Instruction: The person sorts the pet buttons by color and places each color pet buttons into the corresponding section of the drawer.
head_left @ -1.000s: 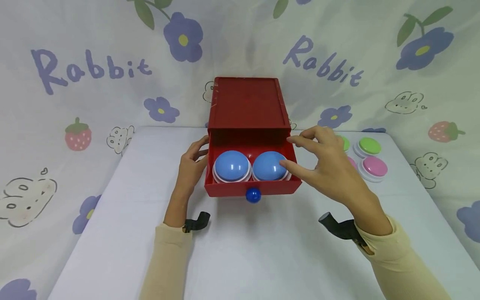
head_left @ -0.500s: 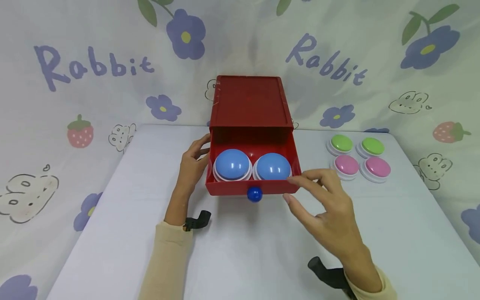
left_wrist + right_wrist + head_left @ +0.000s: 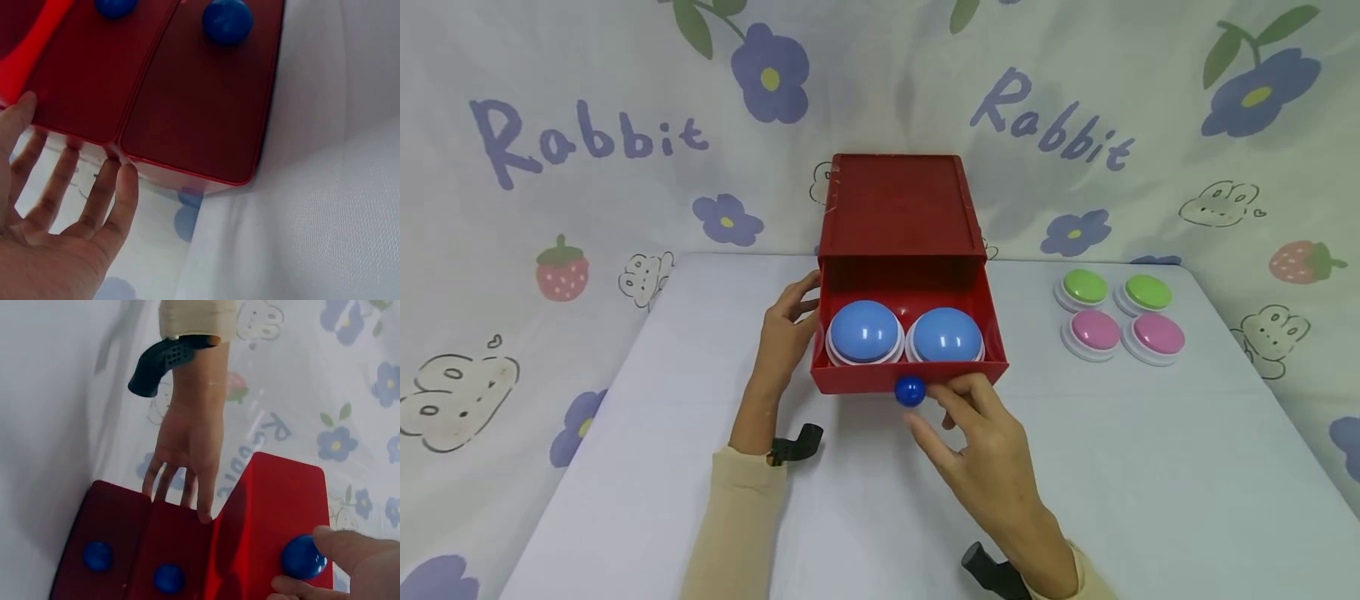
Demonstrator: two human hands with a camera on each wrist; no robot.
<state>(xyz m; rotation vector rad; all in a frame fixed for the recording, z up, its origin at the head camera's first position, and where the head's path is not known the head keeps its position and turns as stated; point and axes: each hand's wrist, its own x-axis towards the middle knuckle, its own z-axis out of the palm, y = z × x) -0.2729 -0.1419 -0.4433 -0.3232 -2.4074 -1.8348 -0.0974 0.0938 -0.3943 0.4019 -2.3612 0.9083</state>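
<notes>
A red drawer cabinet [image 3: 898, 208] stands on the white table, its top drawer [image 3: 857, 381] pulled out. Two domed blue push buttons [image 3: 864, 331] with white bases sit side by side in that drawer. My left hand [image 3: 784, 337] rests against the cabinet's left side, fingers extended, as the left wrist view [image 3: 62, 244] also shows. At the drawer front, my right hand [image 3: 992, 458] has its index fingertip at the round blue knob [image 3: 910, 392]. The thumb lies just below the knob, seemingly apart from it. Whether the index finger touches the knob is hard to tell.
Two green push buttons [image 3: 1086, 287] and two pink push buttons [image 3: 1095, 331] stand at the table's right rear. Lower drawers [image 3: 194, 112] with blue knobs [image 3: 227, 22] are closed beneath the top one. A printed cloth [image 3: 880, 83] hangs behind the table.
My right hand has left the right-hand blue button, moving down and left past the drawer's front corner to the knob. My left hand has stayed at the cabinet's side.
</notes>
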